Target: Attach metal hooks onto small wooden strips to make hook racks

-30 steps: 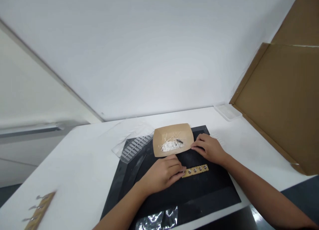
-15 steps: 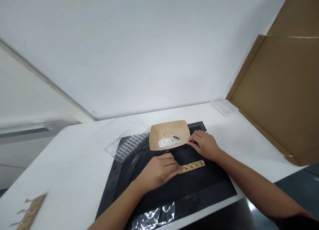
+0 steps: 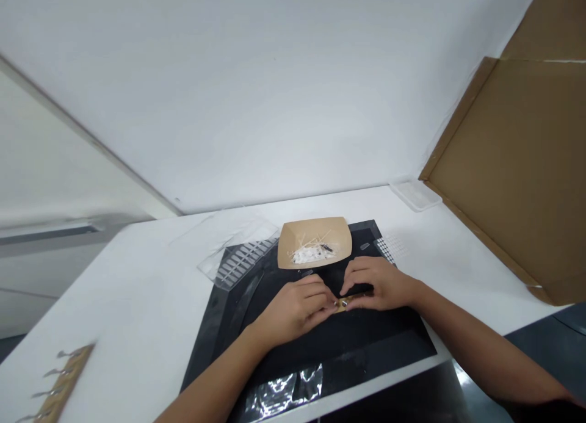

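Note:
A short wooden strip (image 3: 340,309) with small metal posts lies on the black mat, mostly covered by my hands. My left hand (image 3: 300,306) is closed on its left end, thumb and fingertips pinched there. From the right, my right hand (image 3: 378,282) curls over the strip, its thumb along the near side and forefinger beyond the far side. One shiny metal post (image 3: 344,303) shows between the two hands. Any small piece in the right fingertips is hidden. Just behind stands a brown paper tray (image 3: 315,226) holding white bits, thin sticks and a dark piece.
Clear plastic sheets with rows of nail-shaped pieces (image 3: 245,261) lie left of the tray. A sheet of small white tabs (image 3: 389,247) is at right. Another wooden strip with metal pieces (image 3: 64,383) sits front left. Behind are a clear lid (image 3: 414,194) and cardboard (image 3: 513,166).
My right hand has moved from the paper tray's right corner down to the wooden strip and now covers its right part. My left hand stays on the left end.

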{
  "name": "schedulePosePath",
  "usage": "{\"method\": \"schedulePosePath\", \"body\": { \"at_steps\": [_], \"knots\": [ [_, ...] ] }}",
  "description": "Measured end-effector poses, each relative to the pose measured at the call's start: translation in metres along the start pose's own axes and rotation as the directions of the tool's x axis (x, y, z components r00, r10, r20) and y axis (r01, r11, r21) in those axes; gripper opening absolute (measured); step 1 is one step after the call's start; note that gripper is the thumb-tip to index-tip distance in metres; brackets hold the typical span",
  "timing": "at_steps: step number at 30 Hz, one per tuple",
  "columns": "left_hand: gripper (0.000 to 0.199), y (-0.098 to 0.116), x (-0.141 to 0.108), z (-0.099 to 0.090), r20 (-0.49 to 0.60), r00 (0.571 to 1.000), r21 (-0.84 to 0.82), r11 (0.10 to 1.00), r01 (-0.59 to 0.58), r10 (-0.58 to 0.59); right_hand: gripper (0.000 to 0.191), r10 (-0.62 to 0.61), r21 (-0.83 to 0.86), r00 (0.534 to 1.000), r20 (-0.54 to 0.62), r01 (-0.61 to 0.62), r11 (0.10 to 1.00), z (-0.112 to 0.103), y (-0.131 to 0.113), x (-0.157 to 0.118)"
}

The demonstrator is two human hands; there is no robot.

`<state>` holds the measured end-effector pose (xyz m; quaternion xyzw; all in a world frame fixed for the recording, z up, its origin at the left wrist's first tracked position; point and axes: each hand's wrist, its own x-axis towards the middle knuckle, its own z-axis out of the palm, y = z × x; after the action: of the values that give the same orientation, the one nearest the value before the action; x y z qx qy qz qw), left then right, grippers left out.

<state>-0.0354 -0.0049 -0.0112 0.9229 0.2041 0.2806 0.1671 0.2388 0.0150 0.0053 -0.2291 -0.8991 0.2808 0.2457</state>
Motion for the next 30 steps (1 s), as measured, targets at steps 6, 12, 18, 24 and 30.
{"method": "schedulePosePath", "body": {
  "at_steps": [6,12,18,24,30],
  "knots": [
    [0.011,0.0,0.0,0.003,0.027,0.999,-0.012,1.0,0.029,-0.029,0.016,0.019,-0.001,0.999,-0.032,-0.02,1.0,-0.001,0.003,0.0],
    [0.009,0.0,0.0,0.003,0.038,0.998,-0.013,0.999,0.05,-0.05,0.013,0.219,-0.265,0.969,-0.115,-0.243,0.933,-0.024,0.023,-0.011],
    [0.013,0.002,0.002,0.001,0.04,0.999,-0.011,1.0,0.025,-0.025,0.01,0.31,-0.34,0.947,-0.088,-0.321,0.884,-0.039,0.034,-0.02],
    [0.015,0.003,0.003,0.0,0.034,0.999,0.011,1.0,0.012,-0.013,0.013,0.397,-0.375,0.906,-0.147,-0.422,0.825,-0.049,0.036,-0.022],
    [0.013,0.004,0.002,-0.002,0.038,0.999,0.051,0.998,-0.03,0.028,0.039,0.522,-0.423,0.793,-0.314,-0.609,0.671,-0.061,0.056,-0.034]
  ]
}}
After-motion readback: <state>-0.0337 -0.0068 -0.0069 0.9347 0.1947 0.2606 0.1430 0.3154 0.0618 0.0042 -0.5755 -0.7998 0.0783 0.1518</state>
